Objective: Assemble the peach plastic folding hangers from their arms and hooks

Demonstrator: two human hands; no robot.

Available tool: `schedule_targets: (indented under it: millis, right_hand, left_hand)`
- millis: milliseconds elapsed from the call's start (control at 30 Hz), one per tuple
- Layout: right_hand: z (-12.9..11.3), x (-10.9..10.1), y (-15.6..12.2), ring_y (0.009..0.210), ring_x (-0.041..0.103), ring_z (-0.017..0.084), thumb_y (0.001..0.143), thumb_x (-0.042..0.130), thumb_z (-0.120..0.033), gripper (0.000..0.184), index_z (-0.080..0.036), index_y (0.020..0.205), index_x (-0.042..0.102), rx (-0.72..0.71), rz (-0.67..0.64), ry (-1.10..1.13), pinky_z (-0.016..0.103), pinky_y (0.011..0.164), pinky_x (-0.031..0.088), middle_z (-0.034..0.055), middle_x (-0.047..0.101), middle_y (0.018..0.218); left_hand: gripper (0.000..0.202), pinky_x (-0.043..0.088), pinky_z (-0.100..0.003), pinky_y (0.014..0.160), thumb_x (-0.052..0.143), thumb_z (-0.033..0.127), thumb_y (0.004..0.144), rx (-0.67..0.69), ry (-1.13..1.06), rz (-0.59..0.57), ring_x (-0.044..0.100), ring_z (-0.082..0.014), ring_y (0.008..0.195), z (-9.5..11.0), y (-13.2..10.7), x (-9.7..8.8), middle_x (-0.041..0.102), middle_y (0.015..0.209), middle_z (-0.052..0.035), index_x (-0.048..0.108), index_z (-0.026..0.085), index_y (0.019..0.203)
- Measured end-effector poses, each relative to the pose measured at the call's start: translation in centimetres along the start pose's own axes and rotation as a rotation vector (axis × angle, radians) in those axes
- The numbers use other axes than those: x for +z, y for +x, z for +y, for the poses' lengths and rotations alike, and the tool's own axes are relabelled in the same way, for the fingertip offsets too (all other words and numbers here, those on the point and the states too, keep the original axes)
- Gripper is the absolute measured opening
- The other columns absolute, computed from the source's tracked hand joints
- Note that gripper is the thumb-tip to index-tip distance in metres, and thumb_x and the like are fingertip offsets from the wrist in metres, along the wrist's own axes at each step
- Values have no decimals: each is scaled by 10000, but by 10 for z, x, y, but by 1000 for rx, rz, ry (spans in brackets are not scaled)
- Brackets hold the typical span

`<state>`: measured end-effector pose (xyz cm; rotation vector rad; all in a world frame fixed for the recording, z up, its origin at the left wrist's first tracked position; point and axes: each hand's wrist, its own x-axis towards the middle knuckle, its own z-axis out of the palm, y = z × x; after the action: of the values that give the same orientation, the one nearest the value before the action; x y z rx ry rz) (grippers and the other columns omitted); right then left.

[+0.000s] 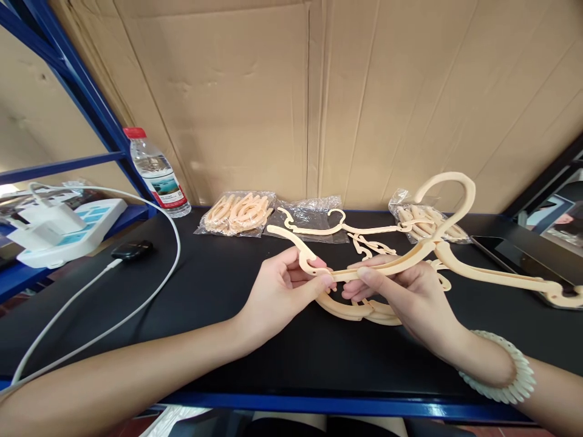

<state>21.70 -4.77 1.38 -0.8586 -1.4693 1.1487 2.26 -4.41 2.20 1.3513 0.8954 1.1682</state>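
Both hands hold one beige folding plastic hanger (392,265) above the black tabletop. Its hook curves up at the right, and its far arm stretches right past a hinge. My left hand (285,285) is closed, thumb and fingers pinching the notched left end, from which a thin tip piece sticks up to the left. My right hand (410,297) is closed around the same arm nearer the hinge, thumb on the front. Behind and below my hands lie more beige hanger parts (350,309), partly hidden. Another hanger (319,230) lies unfolded farther back.
At the back are a bag of folded hangers (239,213), a second bag (428,221) and a water bottle (159,176). A power strip (73,233), a black device (132,249) and a looping white cable (178,243) occupy the left. A phone (505,258) lies at right.
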Motion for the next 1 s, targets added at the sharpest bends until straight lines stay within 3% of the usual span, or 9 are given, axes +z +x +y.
schedule_targets:
  millis: [300,467,600,733,900,1000]
  right_hand:
    - [1,-1,6,701,739,187,794,745,-397,255,-156,870,715,102,6,103,276,645,636,67,756,749]
    - [-2,-8,11,644,711,164,749,780,-415,365,-157,979,661,123,89,168,267,621,618,33,726,681]
    - [-6,-16,15,631,689,138,748,789,-382,318,-167,930,642,109,140,234,235,626,596,24,719,687]
    - [-4,-22,19,663,677,138,755,791,-342,377,-208,1061,616,100,218,287,232,629,578,12,717,711]
    - [-3,-27,25,732,631,129,766,783,-290,202,-197,859,630,63,254,346,216,605,558,16,693,791]
    - [-5,-30,27,715,602,116,776,772,-255,187,-209,907,647,57,270,383,209,600,549,0,668,760]
  left_hand:
    - [205,544,-259,714,791,238,739,-1,-22,33,676,-140,708,4,7,-6,704,730,-9,616,145,791]
    - [213,531,-240,708,800,225,734,-3,-64,112,690,-142,735,3,11,-10,716,724,-4,607,155,791]
    - [275,534,-245,757,823,221,705,-7,-149,167,714,-150,755,2,17,-15,728,744,-1,571,169,804]
    - [299,547,-262,786,831,211,687,28,-186,203,715,-153,745,4,20,-18,713,721,11,555,175,794]
    - [286,555,-244,792,826,188,683,49,-213,239,708,-140,747,6,24,-21,714,729,-1,558,168,780]
    - [298,560,-223,770,827,159,672,40,-242,300,704,-131,731,5,28,-25,717,725,-12,571,157,827]
